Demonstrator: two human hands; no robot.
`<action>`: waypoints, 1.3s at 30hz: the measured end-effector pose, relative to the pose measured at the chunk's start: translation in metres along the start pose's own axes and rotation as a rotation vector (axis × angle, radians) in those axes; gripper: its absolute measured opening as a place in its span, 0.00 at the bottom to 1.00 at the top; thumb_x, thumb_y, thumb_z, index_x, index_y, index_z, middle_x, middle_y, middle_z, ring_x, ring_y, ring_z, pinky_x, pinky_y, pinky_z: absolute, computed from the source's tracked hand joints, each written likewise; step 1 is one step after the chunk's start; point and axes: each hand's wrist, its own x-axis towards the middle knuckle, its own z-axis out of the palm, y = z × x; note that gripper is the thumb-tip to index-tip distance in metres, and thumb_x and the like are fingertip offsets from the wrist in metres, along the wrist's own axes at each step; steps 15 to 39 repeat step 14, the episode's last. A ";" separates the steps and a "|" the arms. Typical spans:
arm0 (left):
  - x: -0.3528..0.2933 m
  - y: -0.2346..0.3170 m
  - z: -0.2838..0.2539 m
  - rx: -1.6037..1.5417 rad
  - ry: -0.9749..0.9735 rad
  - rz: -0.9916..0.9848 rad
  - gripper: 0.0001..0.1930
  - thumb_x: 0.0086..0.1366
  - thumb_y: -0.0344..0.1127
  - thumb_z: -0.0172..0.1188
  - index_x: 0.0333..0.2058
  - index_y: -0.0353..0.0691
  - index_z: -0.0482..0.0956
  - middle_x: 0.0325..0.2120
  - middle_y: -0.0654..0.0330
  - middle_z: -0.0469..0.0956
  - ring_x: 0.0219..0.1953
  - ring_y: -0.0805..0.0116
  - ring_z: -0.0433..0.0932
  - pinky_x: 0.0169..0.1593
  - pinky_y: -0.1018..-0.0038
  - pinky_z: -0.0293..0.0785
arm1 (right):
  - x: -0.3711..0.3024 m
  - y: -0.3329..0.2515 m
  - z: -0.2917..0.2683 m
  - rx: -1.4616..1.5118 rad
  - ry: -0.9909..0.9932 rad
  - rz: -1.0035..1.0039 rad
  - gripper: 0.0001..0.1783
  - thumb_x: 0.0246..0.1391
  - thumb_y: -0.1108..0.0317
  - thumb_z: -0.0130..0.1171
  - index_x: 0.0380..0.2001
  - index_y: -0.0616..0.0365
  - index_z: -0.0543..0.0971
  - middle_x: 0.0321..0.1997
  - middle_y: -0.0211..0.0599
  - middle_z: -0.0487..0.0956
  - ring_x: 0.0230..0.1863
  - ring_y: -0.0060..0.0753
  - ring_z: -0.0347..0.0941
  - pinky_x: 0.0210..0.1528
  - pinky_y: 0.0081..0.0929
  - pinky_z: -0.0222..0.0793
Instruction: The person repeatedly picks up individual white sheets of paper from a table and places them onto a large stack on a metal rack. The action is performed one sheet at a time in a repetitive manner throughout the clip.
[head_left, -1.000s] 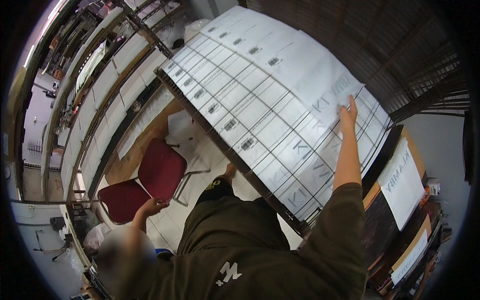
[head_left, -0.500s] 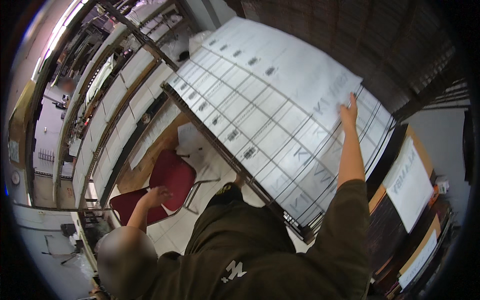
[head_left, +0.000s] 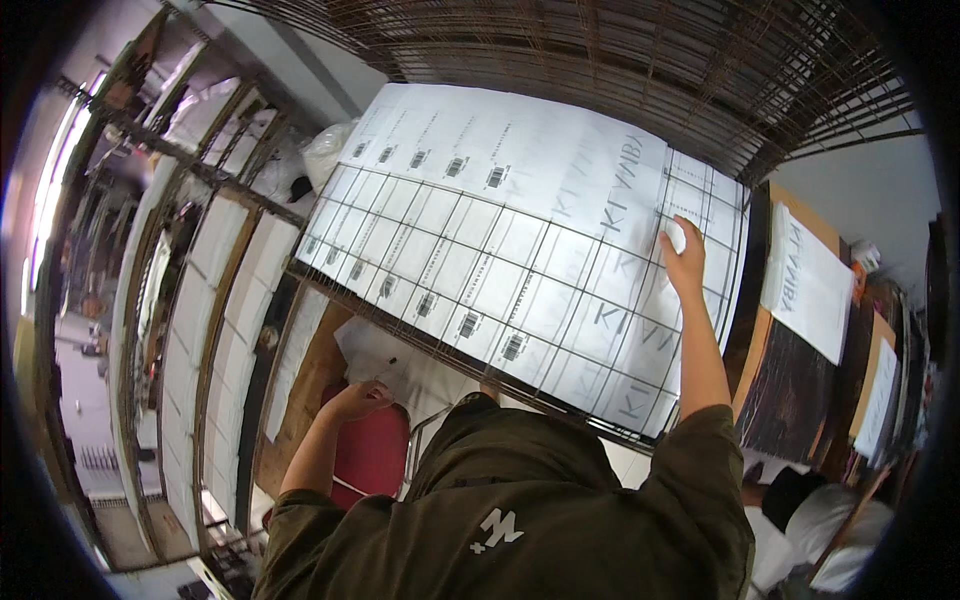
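A wide wire-grid rack [head_left: 530, 270] slopes in front of me, with white printed sheets showing through its wires. On top of its far part lies a large white sheet [head_left: 540, 150] with a row of dark printed marks and big lettering at its right end. My right hand [head_left: 686, 262] is at that sheet's right edge, thumb and fingers apart with white between them; whether it presses on the sheet I cannot tell. Low at the left, my left hand [head_left: 362, 400] hangs beside the rack's near edge, above a red chair [head_left: 372, 450]. Its fingers are loosely bent, and nothing shows in them.
More wire racks [head_left: 620, 50] are raised above the far side. At the left stand tall shelves [head_left: 190, 330] stacked with pale sheets. Dark frames with a white printed sheet [head_left: 808, 290] stand close on the right. Below the rack, tiled floor shows.
My view has turned, so the rack lies more level across it. My right hand has slid a little nearer along the sheet's edge. My left hand has come closer to the rack.
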 end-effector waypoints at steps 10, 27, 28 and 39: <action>0.173 -0.154 0.035 0.137 -0.159 0.154 0.31 0.54 0.56 0.58 0.49 0.39 0.70 0.41 0.49 0.76 0.44 0.53 0.75 0.48 0.66 0.69 | -0.138 -0.027 -0.065 -0.424 0.209 0.235 0.20 0.49 0.65 0.59 0.44 0.66 0.73 0.45 0.51 0.73 0.49 0.49 0.68 0.51 0.35 0.62; 0.155 -0.133 0.035 -0.013 -0.179 0.027 0.32 0.54 0.58 0.56 0.51 0.42 0.70 0.43 0.48 0.75 0.47 0.52 0.73 0.51 0.64 0.67 | -0.179 -0.015 -0.081 -0.573 0.267 0.305 0.24 0.48 0.63 0.60 0.47 0.65 0.72 0.48 0.49 0.72 0.50 0.49 0.68 0.54 0.33 0.61; 0.155 -0.133 0.035 -0.013 -0.179 0.027 0.32 0.54 0.58 0.56 0.51 0.42 0.70 0.43 0.48 0.75 0.47 0.52 0.73 0.51 0.64 0.67 | -0.179 -0.015 -0.081 -0.573 0.267 0.305 0.24 0.48 0.63 0.60 0.47 0.65 0.72 0.48 0.49 0.72 0.50 0.49 0.68 0.54 0.33 0.61; 0.155 -0.133 0.035 -0.013 -0.179 0.027 0.32 0.54 0.58 0.56 0.51 0.42 0.70 0.43 0.48 0.75 0.47 0.52 0.73 0.51 0.64 0.67 | -0.179 -0.015 -0.081 -0.573 0.267 0.305 0.24 0.48 0.63 0.60 0.47 0.65 0.72 0.48 0.49 0.72 0.50 0.49 0.68 0.54 0.33 0.61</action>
